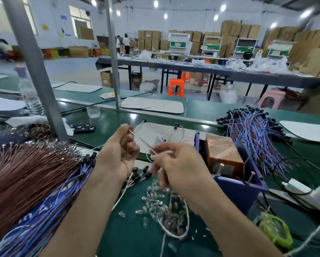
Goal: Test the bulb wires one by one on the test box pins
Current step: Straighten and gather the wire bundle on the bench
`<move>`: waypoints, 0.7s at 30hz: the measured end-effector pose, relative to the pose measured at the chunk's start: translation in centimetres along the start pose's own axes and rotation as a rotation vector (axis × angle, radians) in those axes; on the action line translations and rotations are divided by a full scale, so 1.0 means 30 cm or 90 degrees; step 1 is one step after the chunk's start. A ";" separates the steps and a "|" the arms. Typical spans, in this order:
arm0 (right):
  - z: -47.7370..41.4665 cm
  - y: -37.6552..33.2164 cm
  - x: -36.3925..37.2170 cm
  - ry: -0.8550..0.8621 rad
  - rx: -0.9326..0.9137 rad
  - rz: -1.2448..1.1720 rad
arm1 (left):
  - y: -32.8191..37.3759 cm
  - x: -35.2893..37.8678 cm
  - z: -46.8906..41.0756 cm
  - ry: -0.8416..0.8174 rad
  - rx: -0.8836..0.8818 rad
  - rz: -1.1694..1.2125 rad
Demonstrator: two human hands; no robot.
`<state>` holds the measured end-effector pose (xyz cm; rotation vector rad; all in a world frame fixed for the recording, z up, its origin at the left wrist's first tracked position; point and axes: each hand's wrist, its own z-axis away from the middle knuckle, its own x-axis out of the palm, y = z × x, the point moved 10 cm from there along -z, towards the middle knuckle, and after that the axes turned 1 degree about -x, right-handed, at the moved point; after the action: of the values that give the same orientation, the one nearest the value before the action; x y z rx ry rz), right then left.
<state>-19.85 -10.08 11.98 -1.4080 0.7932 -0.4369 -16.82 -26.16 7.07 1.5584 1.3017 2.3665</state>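
Head view, left hand [118,153] fingers [126,129] pinching bulb wire [138,126], right hand [179,167] pinching second wire [146,144]

Factory assembly hall: stacked cartons [235,32], long worktables [192,66], wire bundles [255,134].

No legible text; wall posters [65,25] too blurred.

left hand [118,151] and right hand [177,164] each pinch a thin wire end [145,143]; test box [223,154] just right of the grip, loose bulbs [155,201] below.
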 end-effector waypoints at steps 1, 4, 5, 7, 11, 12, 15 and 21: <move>-0.043 -0.024 0.007 -0.001 -0.002 -0.025 | -0.012 0.027 -0.020 -0.018 -0.027 -0.029; -0.188 -0.068 0.017 0.007 0.013 -0.005 | -0.031 0.137 -0.101 -0.066 -0.078 -0.070; -0.237 -0.076 0.015 0.002 0.021 0.037 | -0.018 0.169 -0.135 -0.067 -0.068 -0.090; -0.330 -0.098 0.015 -0.045 0.030 0.146 | 0.023 0.223 -0.206 -0.064 -0.023 -0.181; -0.518 -0.171 -0.067 -0.055 0.042 0.256 | 0.037 0.321 -0.304 -0.107 0.015 -0.403; -0.574 -0.173 -0.107 -0.023 0.064 0.227 | 0.008 0.351 -0.318 -0.148 -0.012 -0.416; -0.713 -0.136 -0.221 0.063 0.136 0.201 | -0.117 0.413 -0.342 -0.252 -0.111 -0.414; -0.827 0.116 -0.287 0.015 0.347 0.316 | -0.237 0.276 -0.442 -0.158 -0.163 -0.460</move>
<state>-44.00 -20.92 11.26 -0.6698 0.9239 -0.2529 -33.97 -26.18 6.67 1.0236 1.1784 1.7424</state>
